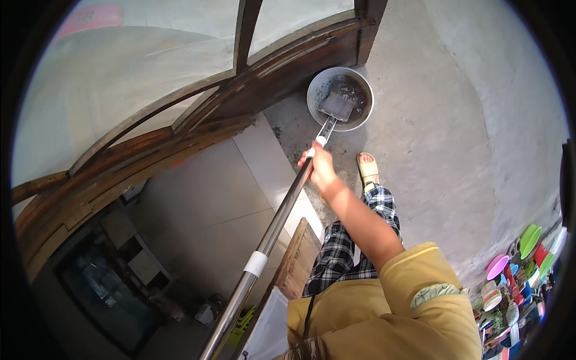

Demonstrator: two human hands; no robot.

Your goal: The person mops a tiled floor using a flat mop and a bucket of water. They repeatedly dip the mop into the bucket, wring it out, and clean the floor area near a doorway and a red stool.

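Observation:
My right hand (321, 164) is closed round the lower part of a mop's shiny metal pole (281, 219), near its white collar. That pole runs slantwise from the lower left edge up to the basin. At its far end the flat grey mop head (337, 107) lies inside a round metal basin (370, 108) on the floor. Dark, wet-looking water with pale specks shows around the head. My left hand is out of view, as is the pole's upper end.
A wooden-framed glass door (243, 75) stands close by the basin. Past its sill lies a tiled room floor (204, 180). My sandalled foot (368, 165) rests on grey concrete (432, 150) just nearer than the basin. Colourful tubs (497, 266) and other goods crowd the lower right.

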